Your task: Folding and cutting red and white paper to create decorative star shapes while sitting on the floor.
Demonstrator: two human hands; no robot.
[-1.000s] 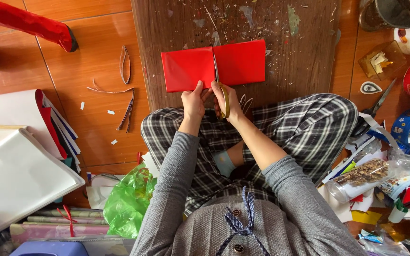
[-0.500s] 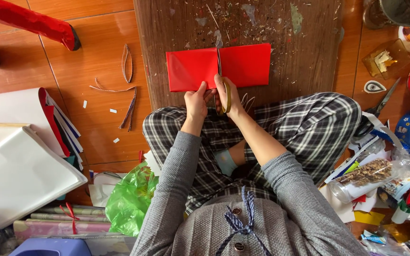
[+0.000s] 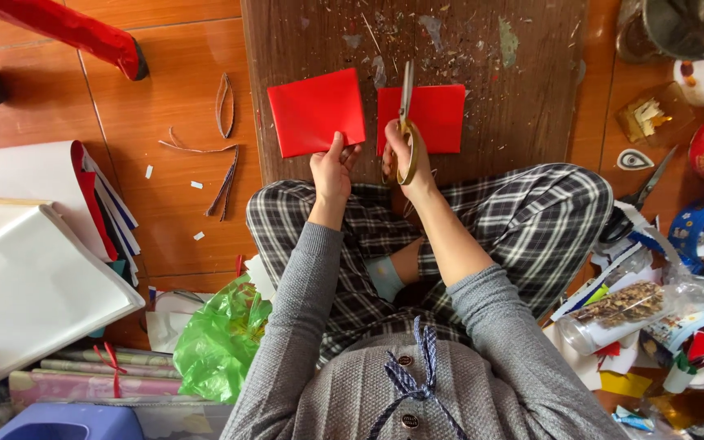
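A person sits cross-legged on an orange-brown wooden floor [image 3: 165, 220], seen from above, in a grey knitted cardigan and dark checked trousers. The left hand [image 3: 332, 167] pinches the near edge of a square piece of red paper [image 3: 316, 111], thumb on top and the other fingers tucked beneath, out of sight. This piece lies flat on a worn, dark wooden board [image 3: 499, 98] flecked with scraps. Just to its right, with a narrow strip of board between them, lies a second rectangular piece of red paper [image 3: 433, 114]; its left edge is partly covered by the scissors and the hand holding them.

The right hand [image 3: 401, 151] is clenched through the gold-coloured loop handles of a pair of scissors [image 3: 406, 122]. The blades point away from the body along the second piece's left edge and look closed or nearly so; their tips are hard to separate from the board's litter.

On the floor to the left lie curled thin paper strips [image 3: 223, 106]. A stack of white sheets [image 3: 26, 269] and a crumpled green plastic bag [image 3: 220, 342] sit near the left knee. At the right, a second pair of dark scissors [image 3: 641, 195] is half buried under the trouser leg and clutter, and jars and tins are cut off by the frame edge. A red object at the top left is also cropped, so its kind cannot be told.
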